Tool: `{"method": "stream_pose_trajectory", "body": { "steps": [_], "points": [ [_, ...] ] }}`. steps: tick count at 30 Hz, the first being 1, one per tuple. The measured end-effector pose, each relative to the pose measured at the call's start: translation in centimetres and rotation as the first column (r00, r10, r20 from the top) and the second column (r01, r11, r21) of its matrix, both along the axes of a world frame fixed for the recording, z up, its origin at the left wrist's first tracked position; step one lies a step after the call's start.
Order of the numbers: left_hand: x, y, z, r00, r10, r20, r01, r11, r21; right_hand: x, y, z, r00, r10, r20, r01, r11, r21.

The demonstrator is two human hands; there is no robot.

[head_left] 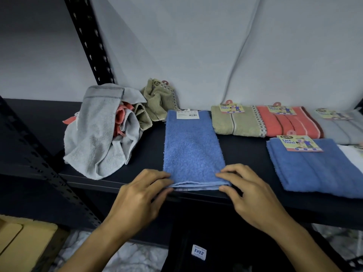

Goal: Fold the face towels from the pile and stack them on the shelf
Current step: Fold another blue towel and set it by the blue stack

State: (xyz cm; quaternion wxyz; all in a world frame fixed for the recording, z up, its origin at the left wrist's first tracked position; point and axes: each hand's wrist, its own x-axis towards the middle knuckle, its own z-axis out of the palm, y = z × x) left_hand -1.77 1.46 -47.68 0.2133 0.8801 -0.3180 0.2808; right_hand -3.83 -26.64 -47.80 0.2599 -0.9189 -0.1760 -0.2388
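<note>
A blue face towel [192,146] lies folded lengthwise on the dark shelf [245,154], a white barcode tag at its far end. My left hand [141,193] pinches its near left corner, thumb under the edge. My right hand [249,189] pinches the near right corner the same way. To the left sits the loose pile [102,130] of grey, coral and olive towels. Folded towels lie to the right: olive [235,122], coral [288,124], grey [341,128], and a blue one [318,169] nearer the front.
A perforated black upright [90,40] rises at the back left and another post [47,169] slants along the front left. Grey fabric hangs behind the shelf. Cardboard [23,240] lies on the floor at lower left.
</note>
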Motion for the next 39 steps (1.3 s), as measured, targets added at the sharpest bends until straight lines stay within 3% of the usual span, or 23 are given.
{"method": "stream_pose_trajectory", "body": {
  "steps": [5, 10, 15, 20, 24, 28, 32, 39],
  "points": [
    [-0.2, 0.3, 0.5, 1.0, -0.001, 0.006, 0.0, 0.989, 0.145, -0.1, 0.1, -0.3, 0.994, -0.002, 0.107, 0.014, 0.993, -0.118],
    [1.1, 0.2, 0.7, 0.996, -0.076, -0.044, 0.087, 0.929, 0.359, 0.9, 0.7, -0.5, 0.995, 0.084, 0.059, -0.062, 0.951, -0.304],
    [1.0, 0.0, 0.2, 0.994, -0.108, 0.015, 0.095, 0.93, 0.354, 0.3, 0.6, -1.2, 0.993, 0.109, 0.037, -0.087, 0.919, -0.384],
    [0.1, -0.3, 0.6, 0.987, -0.14, 0.074, 0.108, 0.937, 0.333, -0.3, 0.4, -1.3, 0.975, 0.184, 0.128, -0.132, 0.933, -0.336],
    [-1.1, -0.5, 2.0, 0.986, -0.162, -0.044, 0.167, 0.936, 0.311, -1.2, 0.1, -0.5, 0.95, 0.207, 0.235, -0.137, 0.95, -0.281],
    [-2.6, -0.4, 4.6, 0.943, -0.173, -0.283, 0.208, 0.973, 0.098, -2.5, -0.2, 2.7, 0.983, 0.182, 0.015, -0.178, 0.976, -0.121],
    [-3.3, -0.7, 8.2, 0.931, -0.172, -0.324, 0.174, 0.984, -0.021, -3.4, -0.8, 7.1, 0.951, 0.17, -0.256, -0.177, 0.984, -0.003],
    [-0.2, -2.1, 13.4, 0.86, -0.021, -0.509, -0.076, 0.983, -0.169, 0.9, -0.8, 13.5, 0.878, 0.286, -0.384, -0.23, 0.955, 0.185]
  ]
}}
